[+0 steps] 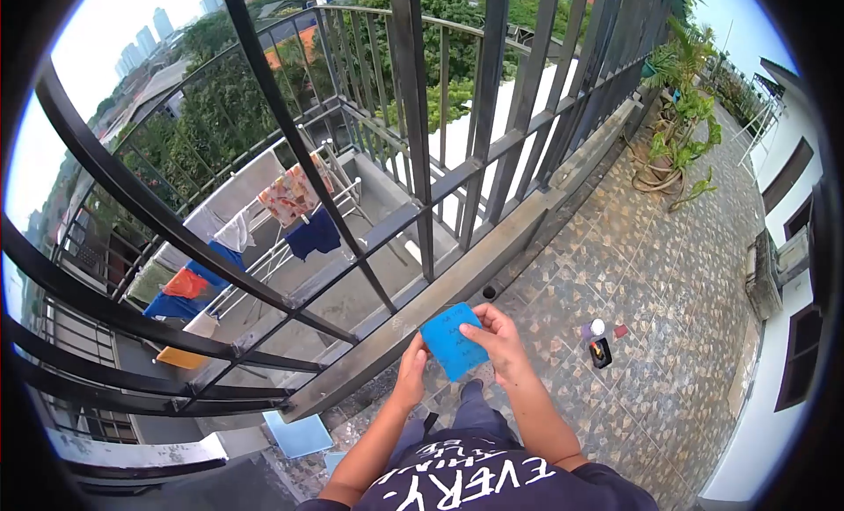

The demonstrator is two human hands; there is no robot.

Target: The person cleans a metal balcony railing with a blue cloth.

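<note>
A blue rectangular piece with rows of small dark marks (454, 342) is held up in front of the body, above the tiled floor. My left hand (411, 368) grips its left edge, fingers partly hidden behind it. On the other side, my right hand (498, 339) pinches the upper right edge, with the thumb on the marked face. Dark metal railing bars stand just beyond the piece.
Dark railing (422, 142) runs along a low concrete ledge (422, 316). Beyond it stands a laundry rack with clothes (294, 191). A small black tray (600, 354), a white-lidded container (597, 326) and light blue sheets (299, 434) lie on the floor. Potted plants (664, 146) stand farther back.
</note>
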